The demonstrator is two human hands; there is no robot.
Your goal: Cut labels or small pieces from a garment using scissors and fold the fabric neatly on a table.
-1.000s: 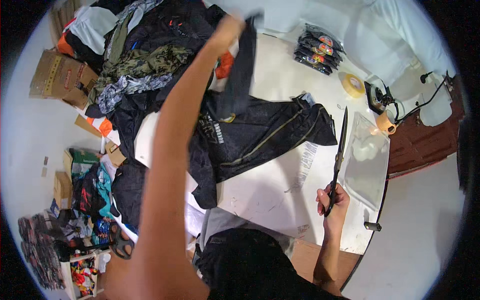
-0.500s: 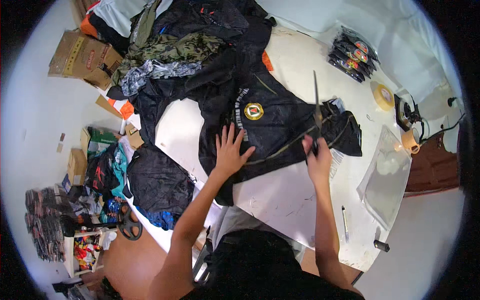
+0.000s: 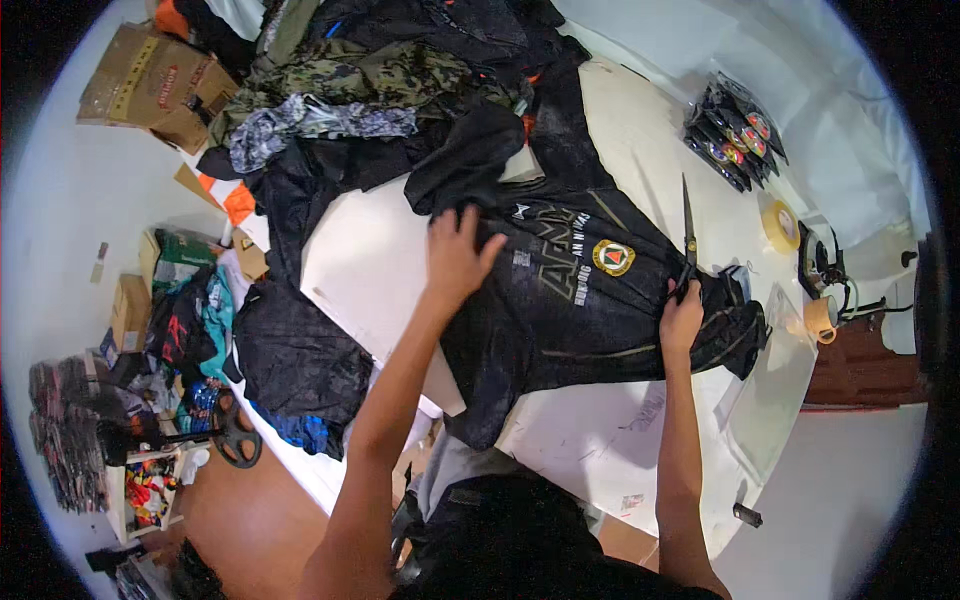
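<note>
A black long-sleeved shirt point(image 3: 500, 340) with pale lettering and a round yellow-and-white emblem point(image 3: 613, 258) lies spread across the white table, its collar end to the right. My left hand point(image 3: 460, 262) rests at the shirt's left side beside a bunched black sleeve point(image 3: 470, 150); its thumb is apart from the stretched, slightly blurred fingers. Over the right part of the shirt, my right hand point(image 3: 682, 318) grips a pair of scissors point(image 3: 688, 225) by the handles, blades pointing away from me.
Heaped dark and camouflage garments point(image 3: 370, 80) cover the far left of the table point(image 3: 350, 250). Bagged black items point(image 3: 735, 135), a tape roll point(image 3: 780, 227) and an orange-beige mug point(image 3: 820, 320) stand at the right. A folded black garment point(image 3: 295, 350) lies left of my arm.
The shirt has shifted right and spread wider, showing more of its lettering. My right hand has moved right with the scissors. My left hand has moved slightly farther from me.
</note>
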